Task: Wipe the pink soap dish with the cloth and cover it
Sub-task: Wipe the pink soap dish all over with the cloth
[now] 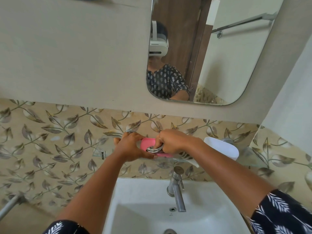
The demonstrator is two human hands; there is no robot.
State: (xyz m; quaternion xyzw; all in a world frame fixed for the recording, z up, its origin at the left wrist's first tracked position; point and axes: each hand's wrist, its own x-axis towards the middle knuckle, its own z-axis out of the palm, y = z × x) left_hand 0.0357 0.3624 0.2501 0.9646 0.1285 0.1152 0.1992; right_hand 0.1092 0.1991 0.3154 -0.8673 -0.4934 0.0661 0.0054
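The pink soap dish (147, 143) sits on a glass shelf (98, 152) above the basin. My left hand (133, 146) holds the dish from its left side, thumb along the front edge. My right hand (172, 141) grips a striped grey-and-white cloth (154, 149) and presses it onto the right part of the dish. A tail of the cloth hangs off the shelf under my right wrist. Much of the dish is hidden by both hands.
A white plastic container (222, 148) lies on the shelf just right of my right hand. A chrome tap (176, 188) stands over the white basin (143, 208) below. A mirror (211, 56) hangs on the wall above. A metal bar (10, 206) sticks out at the lower left.
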